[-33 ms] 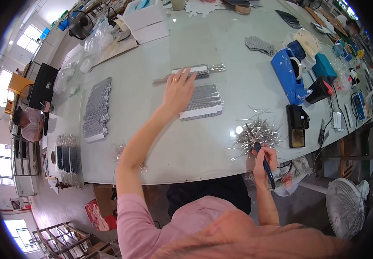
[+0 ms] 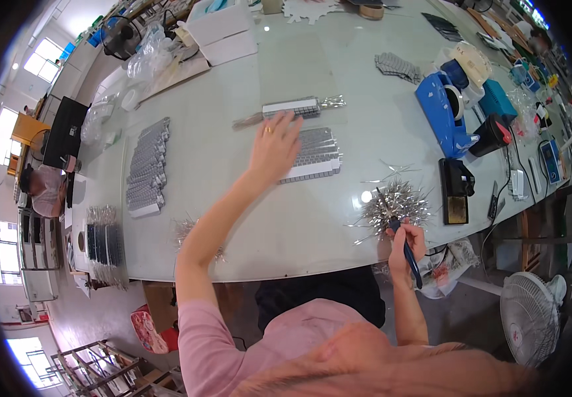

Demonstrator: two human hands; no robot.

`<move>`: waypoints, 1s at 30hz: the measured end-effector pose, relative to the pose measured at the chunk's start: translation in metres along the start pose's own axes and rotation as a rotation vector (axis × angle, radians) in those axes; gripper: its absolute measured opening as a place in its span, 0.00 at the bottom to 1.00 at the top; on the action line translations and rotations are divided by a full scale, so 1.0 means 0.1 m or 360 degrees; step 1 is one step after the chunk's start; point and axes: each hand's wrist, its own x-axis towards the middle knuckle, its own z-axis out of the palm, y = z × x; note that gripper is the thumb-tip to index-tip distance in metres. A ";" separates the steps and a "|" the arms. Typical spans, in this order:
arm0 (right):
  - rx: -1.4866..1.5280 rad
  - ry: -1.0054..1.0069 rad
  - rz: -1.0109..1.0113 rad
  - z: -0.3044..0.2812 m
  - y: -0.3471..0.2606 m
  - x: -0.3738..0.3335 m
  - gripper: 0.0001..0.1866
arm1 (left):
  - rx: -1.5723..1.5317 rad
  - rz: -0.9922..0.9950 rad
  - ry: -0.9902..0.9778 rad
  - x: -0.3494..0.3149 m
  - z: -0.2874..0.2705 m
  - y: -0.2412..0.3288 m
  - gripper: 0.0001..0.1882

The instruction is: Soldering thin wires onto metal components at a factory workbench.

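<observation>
My left hand [image 2: 275, 147] is open, fingers stretched out, over the table. Its fingertips are at the near edge of a bundle of grey segmented strips [image 2: 290, 107] with a white band on top and thin silvery wires sticking out at both ends. Partly under the hand's right side lies a stack of grey segmented strips [image 2: 317, 155] with a white strip along its near edge. My right hand [image 2: 408, 248] is closed around dark blue-handled pliers [image 2: 409, 259]. Their slim tip points away from me over a heap of loose silvery wire pieces [image 2: 402, 204].
More grey strips [image 2: 147, 169] lie to the left, with a wire-ended bundle [image 2: 104, 241] at the table's corner. On the right are a blue tape dispenser [image 2: 441, 116], a black tray [image 2: 456, 198] and a black cup [image 2: 491, 137]. A white fan [image 2: 531, 317] stands below the table's right edge.
My left hand has drawn back slightly toward me, uncovering the white band on the wired bundle. My right hand and the pliers stay in place.
</observation>
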 end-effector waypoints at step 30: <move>-0.0214 -0.0346 -0.0141 -0.17 -0.53 -0.11 0.03 | -0.0328 -0.0260 -0.0694 -1.63 -0.63 1.22 0.38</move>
